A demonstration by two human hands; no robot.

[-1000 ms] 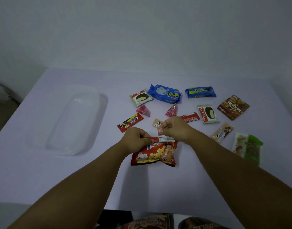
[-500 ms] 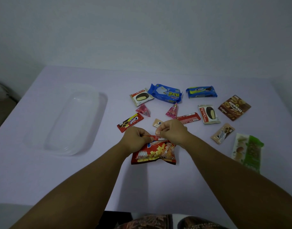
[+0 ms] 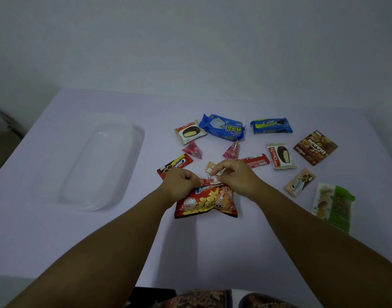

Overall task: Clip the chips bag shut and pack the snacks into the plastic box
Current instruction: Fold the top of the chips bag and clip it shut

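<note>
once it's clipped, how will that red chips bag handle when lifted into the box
The chips bag looks puffed with air, so probably light for its size. Its crinkled foil likely flexes and sags rather than staying stiff. Held by its folded top, it would probably dangle, and squeezing might crush the chips.

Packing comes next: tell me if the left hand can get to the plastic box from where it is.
Probably yes: the left hand pinches the chips bag, and only bare table separates it from the plastic box.

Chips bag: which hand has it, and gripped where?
Both. The left hand pinches the folded top edge of the chips bag at its left end; the right hand holds the same edge at the right, by a small clip.
</note>
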